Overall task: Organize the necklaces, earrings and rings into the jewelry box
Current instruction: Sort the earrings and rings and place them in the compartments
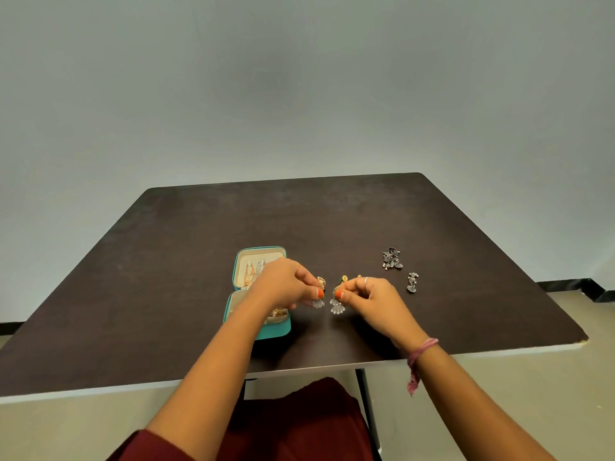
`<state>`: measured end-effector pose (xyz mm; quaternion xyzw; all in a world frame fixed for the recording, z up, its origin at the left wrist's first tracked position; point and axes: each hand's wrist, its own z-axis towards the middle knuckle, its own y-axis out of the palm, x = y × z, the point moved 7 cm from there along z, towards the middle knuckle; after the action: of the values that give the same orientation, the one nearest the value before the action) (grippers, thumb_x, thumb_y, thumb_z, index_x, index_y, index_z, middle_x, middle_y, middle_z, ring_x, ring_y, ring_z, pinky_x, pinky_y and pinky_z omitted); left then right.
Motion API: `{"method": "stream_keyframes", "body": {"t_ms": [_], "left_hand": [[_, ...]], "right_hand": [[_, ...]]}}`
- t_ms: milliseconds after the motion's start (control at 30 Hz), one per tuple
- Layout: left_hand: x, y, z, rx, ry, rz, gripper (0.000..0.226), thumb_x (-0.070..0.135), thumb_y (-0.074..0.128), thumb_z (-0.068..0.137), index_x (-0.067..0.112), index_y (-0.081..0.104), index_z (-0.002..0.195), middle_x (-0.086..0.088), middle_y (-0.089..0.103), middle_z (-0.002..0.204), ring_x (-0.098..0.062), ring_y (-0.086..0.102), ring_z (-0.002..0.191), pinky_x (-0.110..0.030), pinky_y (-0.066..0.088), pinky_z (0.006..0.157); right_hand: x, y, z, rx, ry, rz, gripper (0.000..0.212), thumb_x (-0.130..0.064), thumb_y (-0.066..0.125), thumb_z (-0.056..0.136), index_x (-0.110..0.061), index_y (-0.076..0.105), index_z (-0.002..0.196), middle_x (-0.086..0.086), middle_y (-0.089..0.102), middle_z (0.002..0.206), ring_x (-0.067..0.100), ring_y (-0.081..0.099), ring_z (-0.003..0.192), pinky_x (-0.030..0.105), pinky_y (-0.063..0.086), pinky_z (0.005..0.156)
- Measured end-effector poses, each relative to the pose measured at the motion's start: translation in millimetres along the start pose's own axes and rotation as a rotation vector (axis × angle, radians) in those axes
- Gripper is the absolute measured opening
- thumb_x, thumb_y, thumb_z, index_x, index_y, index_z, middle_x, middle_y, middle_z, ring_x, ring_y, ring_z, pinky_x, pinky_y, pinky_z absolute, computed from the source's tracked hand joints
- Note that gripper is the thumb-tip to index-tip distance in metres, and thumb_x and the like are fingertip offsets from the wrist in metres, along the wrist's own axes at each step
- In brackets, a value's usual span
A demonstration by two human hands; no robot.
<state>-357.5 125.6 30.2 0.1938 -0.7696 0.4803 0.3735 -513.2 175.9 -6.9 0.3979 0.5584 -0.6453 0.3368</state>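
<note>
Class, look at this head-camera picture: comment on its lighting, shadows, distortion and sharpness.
Head view: soft, even light, with faint shadows under the hands; wide-angle distortion bows the table edges and stretches the forearms; the wall darkens toward the corners; the small silver earrings held by the left hand and right hand are slightly soft, and so are the dark pieces on the table, fine detail unreadable.

Dark table: teal jewelry box, scattered earrings.
</note>
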Motion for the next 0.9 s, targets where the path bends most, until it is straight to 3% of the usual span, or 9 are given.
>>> {"method": "stream_keyframes", "body": {"t_ms": [133,267,300,400,500,567,667,767,900], "left_hand": [[4,15,13,-0.035,-0.036,0.258,0.008,0.011,0.071,0.083,0.013,0.072,0.091,0.0,0.066,0.069,-0.006,0.064,0.054,-0.012,0.046,0.043],[4,25,22,-0.079,-0.051,0.512,0.018,0.009,0.066,0.085,0.01,0.072,0.102,-0.01,0.074,0.089,-0.022,0.071,0.087,-0.029,0.057,0.08],[4,26,23,-0.081,-0.054,0.525,0.02,0.009,0.064,0.086,0.008,0.071,0.104,-0.011,0.074,0.089,-0.024,0.071,0.085,-0.03,0.057,0.078],[3,23,25,-0.046,-0.037,0.456,0.02,0.008,0.053,0.092,0.0,0.068,0.103,-0.003,0.061,0.067,-0.011,0.059,0.053,-0.011,0.047,0.046],[4,21,24,-0.052,-0.045,0.486,0.018,0.006,0.053,0.092,0.0,0.067,0.102,-0.002,0.058,0.067,-0.006,0.052,0.048,-0.005,0.035,0.035],[5,21,24,-0.084,-0.056,0.507,0.018,0.007,0.058,0.09,0.002,0.068,0.103,-0.01,0.067,0.08,-0.012,0.059,0.054,-0.009,0.044,0.044],[4,22,23,-0.138,-0.057,0.592,0.022,0.011,0.067,0.086,0.009,0.07,0.108,-0.012,0.073,0.097,-0.024,0.07,0.087,-0.029,0.057,0.078],[10,15,25,-0.091,-0.038,0.585,0.02,0.009,0.064,0.087,0.008,0.07,0.107,-0.009,0.07,0.083,-0.023,0.07,0.084,-0.029,0.057,0.077],[35,-7,19,0.1,0.047,0.591,0.021,0.012,0.056,0.092,0.013,0.071,0.106,-0.009,0.073,0.096,-0.025,0.069,0.091,-0.033,0.055,0.085]], "right_hand": [[0,14,1,-0.016,-0.027,-0.202,0.008,-0.021,0.066,0.087,-0.021,0.074,0.09,-0.003,0.071,0.081,0.005,0.061,0.073,0.007,0.041,0.064],[1,21,0,-0.028,-0.03,-0.269,0.008,-0.026,0.065,0.087,-0.027,0.073,0.089,-0.006,0.07,0.076,0.002,0.058,0.067,0.011,0.041,0.062],[2,21,0,-0.027,-0.025,-0.27,0.008,-0.026,0.065,0.087,-0.027,0.073,0.089,-0.006,0.07,0.075,0.001,0.057,0.067,0.012,0.041,0.063],[4,20,0,-0.013,-0.014,-0.263,0.008,-0.027,0.066,0.086,-0.026,0.074,0.088,-0.007,0.067,0.071,-0.001,0.055,0.064,0.008,0.038,0.059],[5,20,0,0.006,-0.005,-0.255,0.008,-0.028,0.067,0.085,-0.025,0.074,0.088,-0.006,0.071,0.077,0.003,0.06,0.072,0.01,0.04,0.062],[5,21,-1,0.023,0.005,-0.249,0.008,-0.028,0.067,0.084,-0.026,0.074,0.087,-0.007,0.072,0.08,0.005,0.063,0.076,0.016,0.045,0.068],[4,21,-1,0.034,0.012,-0.255,0.01,-0.027,0.066,0.085,-0.023,0.075,0.086,-0.006,0.073,0.083,0.008,0.064,0.079,0.024,0.049,0.075],[3,18,-1,0.024,0.005,-0.256,0.013,-0.027,0.064,0.087,-0.021,0.076,0.089,-0.008,0.074,0.087,0.006,0.064,0.082,0.018,0.047,0.074],[4,8,1,0.018,0.022,-0.196,0.014,-0.025,0.063,0.089,-0.019,0.075,0.091,-0.008,0.072,0.087,0.006,0.064,0.076,0.014,0.044,0.07]]}}
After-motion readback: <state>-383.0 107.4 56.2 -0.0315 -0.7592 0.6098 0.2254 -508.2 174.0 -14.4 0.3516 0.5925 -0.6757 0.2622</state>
